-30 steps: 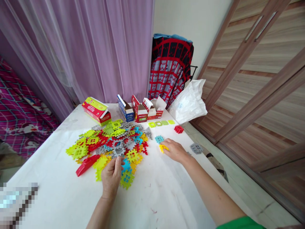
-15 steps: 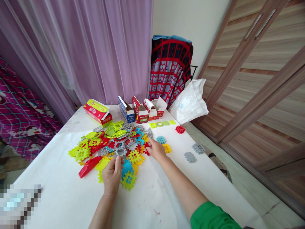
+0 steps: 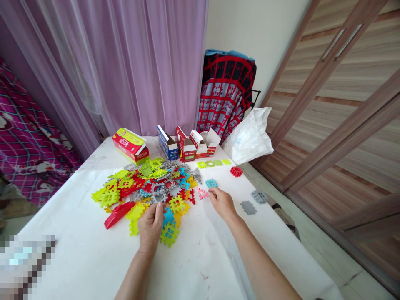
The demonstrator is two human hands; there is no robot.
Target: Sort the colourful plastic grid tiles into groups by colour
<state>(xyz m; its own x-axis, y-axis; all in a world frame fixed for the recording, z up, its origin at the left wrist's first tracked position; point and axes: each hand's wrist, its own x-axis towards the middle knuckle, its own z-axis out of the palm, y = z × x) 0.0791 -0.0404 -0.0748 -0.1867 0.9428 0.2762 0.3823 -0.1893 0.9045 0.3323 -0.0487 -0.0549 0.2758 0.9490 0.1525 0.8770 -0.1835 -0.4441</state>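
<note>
Your left hand (image 3: 151, 227) has barely shifted, curled on the near edge of the heap (image 3: 137, 183), grip unclear; your right hand (image 3: 221, 203) has drawn back, flat fingers touching a pink tile (image 3: 202, 193) just beside it. Dragging it could snag neighbours: these stiff plastic lattice squares have notched edges.

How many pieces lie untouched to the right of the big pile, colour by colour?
Grey pieces: 2
Red piece: 1
Blue piece: 1
Green pieces in a row: 4
Total: 8
Left out: the pink piece at the right hand.
</note>
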